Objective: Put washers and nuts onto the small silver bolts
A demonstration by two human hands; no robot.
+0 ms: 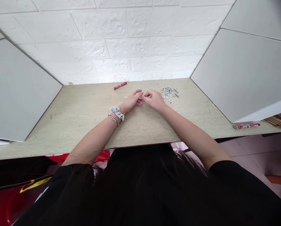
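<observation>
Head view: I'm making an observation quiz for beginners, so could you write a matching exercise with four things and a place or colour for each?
Things:
1. Scrunchie
2. Loose bolts and washers
3. Chain bracelet
4. Small metal piece

Places and colours:
A. At the fingertips of the left hand and the right hand
B. Silver-coloured, around the left forearm
C. Pale blue and white
D. On the table, to the right of both hands

Pairs: 1-C, 2-D, 3-B, 4-A
</observation>
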